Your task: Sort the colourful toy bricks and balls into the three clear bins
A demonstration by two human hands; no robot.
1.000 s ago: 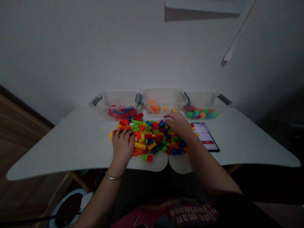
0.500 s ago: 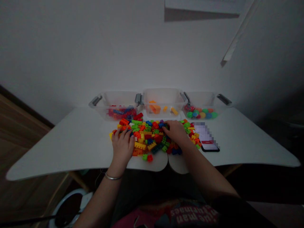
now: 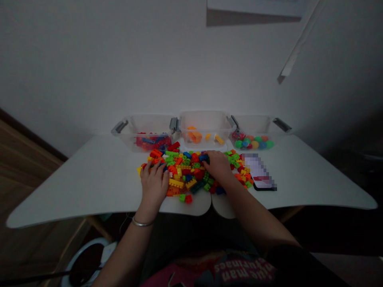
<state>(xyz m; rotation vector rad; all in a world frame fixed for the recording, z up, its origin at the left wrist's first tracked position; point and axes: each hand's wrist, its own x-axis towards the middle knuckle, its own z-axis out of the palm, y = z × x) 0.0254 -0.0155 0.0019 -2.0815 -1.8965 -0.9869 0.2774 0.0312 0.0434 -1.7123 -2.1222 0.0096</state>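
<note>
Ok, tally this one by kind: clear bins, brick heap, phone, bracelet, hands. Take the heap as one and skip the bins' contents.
Clear bins: 3
Brick heap: 1 (bricks overlap too much to count singly)
Phone: 1
Bracelet: 1
Hands: 2, left hand and right hand
Total: 8

left hand [image 3: 154, 179] palm down, fingers slightly spread; right hand [image 3: 220, 166] angled inward, fingers curled; forearms [image 3: 257, 213] extended.
</note>
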